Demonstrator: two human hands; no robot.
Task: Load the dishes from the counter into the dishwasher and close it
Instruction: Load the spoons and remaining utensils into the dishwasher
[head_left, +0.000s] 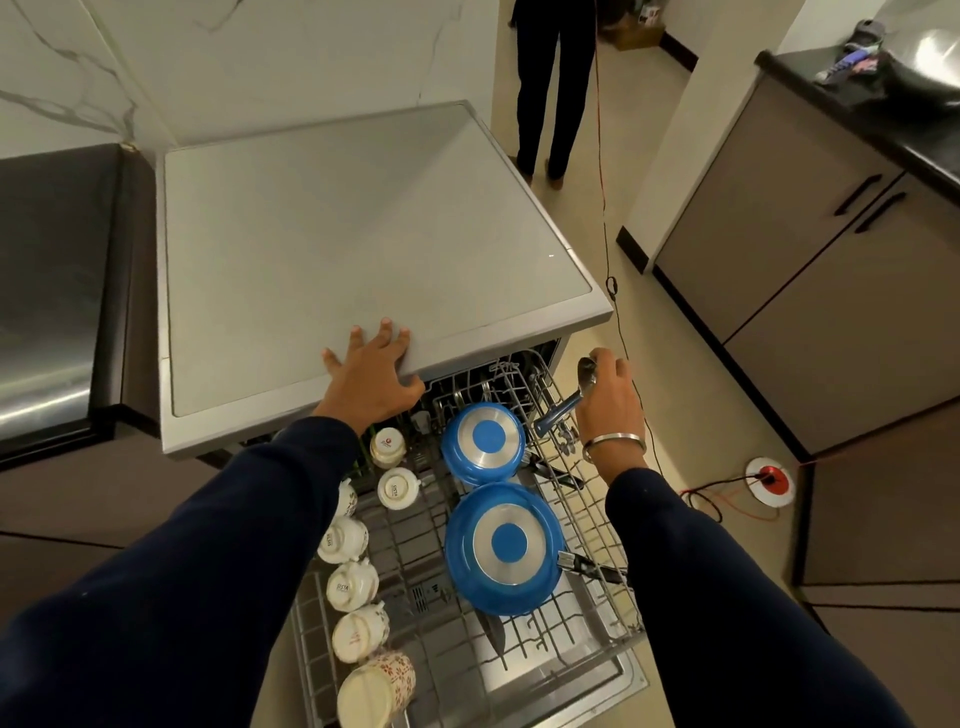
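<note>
Left hand (371, 376) flat on the dishwasher top's (363, 234) near edge, fingers released and spread, right hand (610, 397) over the pulled-out rack's (597, 525) far right corner, fingers grasping a steel spoon (586, 375), two blue pans (501, 545) upside down in the rack, white cups (345, 540) along its left edge.

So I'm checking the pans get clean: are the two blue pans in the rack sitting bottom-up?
Yes, both blue pans in the rack show their metal bases facing upward.
</note>
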